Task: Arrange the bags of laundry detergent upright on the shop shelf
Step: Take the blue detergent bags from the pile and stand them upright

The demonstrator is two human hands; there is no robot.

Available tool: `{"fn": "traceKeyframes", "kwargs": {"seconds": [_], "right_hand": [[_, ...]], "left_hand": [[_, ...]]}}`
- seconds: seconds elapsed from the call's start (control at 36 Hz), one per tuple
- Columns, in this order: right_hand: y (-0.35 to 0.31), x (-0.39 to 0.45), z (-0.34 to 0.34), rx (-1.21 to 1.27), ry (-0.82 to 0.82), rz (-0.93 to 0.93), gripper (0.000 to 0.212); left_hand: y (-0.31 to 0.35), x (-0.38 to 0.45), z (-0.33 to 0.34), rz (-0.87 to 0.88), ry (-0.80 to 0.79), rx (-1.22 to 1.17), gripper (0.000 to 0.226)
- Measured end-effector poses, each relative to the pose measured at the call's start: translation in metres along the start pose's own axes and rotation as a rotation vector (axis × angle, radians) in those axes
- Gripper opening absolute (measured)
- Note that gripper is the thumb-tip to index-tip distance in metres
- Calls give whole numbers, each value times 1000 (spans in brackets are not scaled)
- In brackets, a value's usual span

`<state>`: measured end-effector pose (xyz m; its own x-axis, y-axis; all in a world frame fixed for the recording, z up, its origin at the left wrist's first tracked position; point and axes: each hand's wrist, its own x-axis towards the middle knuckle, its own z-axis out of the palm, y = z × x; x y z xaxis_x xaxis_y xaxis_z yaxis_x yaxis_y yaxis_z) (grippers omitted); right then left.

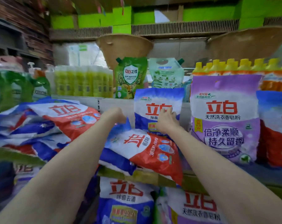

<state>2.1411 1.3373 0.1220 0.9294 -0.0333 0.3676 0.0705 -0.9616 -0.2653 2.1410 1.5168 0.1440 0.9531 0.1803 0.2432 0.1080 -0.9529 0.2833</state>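
Observation:
A blue-and-white detergent bag (154, 101) stands upright at the back of the middle shelf (146, 176). My right hand (167, 121) rests against its front, fingers bent on the bag face. In front of it a red-white-blue bag (146, 151) lies flat on its side, overhanging the shelf edge. My left hand (115, 116) grips the far blue corner of this lying bag. To the left, several red-white-blue bags (56, 120) lie in a loose heap. A purple bag (225, 117) stands upright to the right, and a red bag (277, 126) beside it.
Behind, a higher shelf holds yellow-green bottles (82, 81), two green spout pouches (130, 76) and yellow-capped orange bottles (240, 67). Green jugs (16, 88) stand at far left. More detergent bags (125, 201) fill the shelf below. Woven baskets (124, 46) hang above.

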Motion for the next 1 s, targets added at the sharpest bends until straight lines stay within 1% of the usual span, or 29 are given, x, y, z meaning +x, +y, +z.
{"fn": "traceKeyframes", "kwargs": {"seconds": [0.14,0.28,0.36,0.42,0.47,0.56,0.58,0.67,0.69,0.72,0.75,0.78,0.83,0.86,0.92,0.94,1.0], "right_hand": [[-3,-9,3,-30,-88,-104,58],[-2,-26,7,-55,-159,-224,39],[-2,-39,6,-41,-179,-280,26],[-2,-46,6,-16,-176,-328,32],[-3,-52,6,28,-175,-360,37],[-1,-61,4,78,-199,-378,39],[1,-63,2,88,-207,-383,40],[8,-70,-5,130,-254,-413,48],[10,-72,-8,147,-285,-429,52],[12,-76,-11,164,-321,-453,56],[15,-81,-14,185,-358,-483,62],[17,-86,-17,209,-391,-506,66],[21,-94,-20,262,-422,-535,68],[22,-97,-21,275,-434,-537,66],[24,-100,-21,238,-439,-516,71],[25,-100,-20,196,-447,-497,77],[28,-103,-19,101,-475,-488,88]], "left_hand": [[-9,-28,-4,-62,1,45,37],[-9,-69,-9,-99,60,56,31],[-8,-86,-13,-175,112,63,39],[-5,-98,-15,-201,92,92,43],[0,-109,-15,-207,70,115,43],[6,-118,-14,-221,107,119,36],[9,-122,-14,-230,120,97,40],[12,-127,-14,-282,142,-73,71],[14,-129,-16,-302,153,-168,71],[15,-130,-18,-314,188,-286,59],[16,-129,-20,-325,214,-444,38],[18,-130,-22,-329,227,-650,22],[24,-135,-23,-340,170,-1033,24],[27,-139,-20,-347,135,-1112,22],[31,-144,-10,-369,79,-1072,19],[32,-145,-5,-366,60,-1016,27],[32,-145,2,-336,19,-887,56]]}}
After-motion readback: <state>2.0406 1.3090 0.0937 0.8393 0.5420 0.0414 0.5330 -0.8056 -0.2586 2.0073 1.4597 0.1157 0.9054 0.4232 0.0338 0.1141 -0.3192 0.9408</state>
